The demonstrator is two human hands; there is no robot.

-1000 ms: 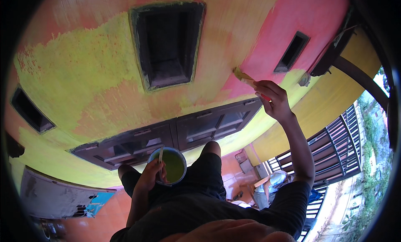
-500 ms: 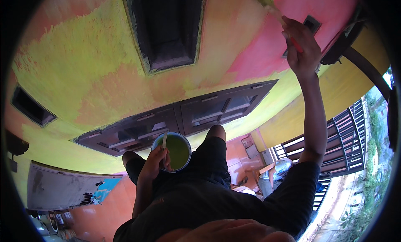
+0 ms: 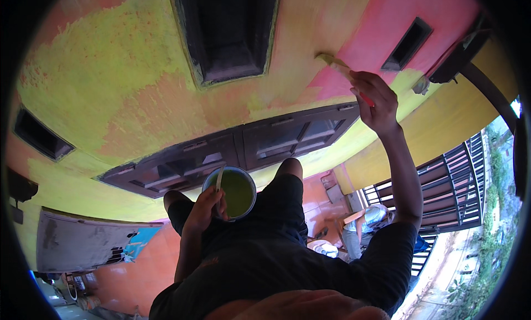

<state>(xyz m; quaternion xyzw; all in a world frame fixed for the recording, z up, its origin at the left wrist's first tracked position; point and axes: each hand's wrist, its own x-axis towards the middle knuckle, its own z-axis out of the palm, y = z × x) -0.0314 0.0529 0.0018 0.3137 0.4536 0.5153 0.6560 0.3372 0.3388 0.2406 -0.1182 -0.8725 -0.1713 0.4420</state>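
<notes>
My left hand (image 3: 206,208) grips the near-left rim of a paint bucket (image 3: 254,194), in front of my thighs. Green paint (image 3: 238,195) shows inside it, and a thin pale strip, perhaps the bucket's handle, rises by my fingers. My right arm reaches up to the right, and my right hand (image 3: 379,101) is closed around the handle of a paintbrush (image 3: 342,67). Its bristles meet the wall (image 3: 310,43) where a thin yellow-green coat borders bare pink. Part of the red handle end shows below my fingers.
Dark recessed openings (image 3: 229,32) break the wall, above a brown double-panel window or door (image 3: 232,148). A person (image 3: 362,226) sits low at the right by a dark railing (image 3: 448,187). A grey panel (image 3: 83,242) stands at the left over an orange tiled floor (image 3: 149,270).
My right hand has come down and left with the paintbrush, its bristles now lower on the wall. The bucket in my left hand has hardly moved.
</notes>
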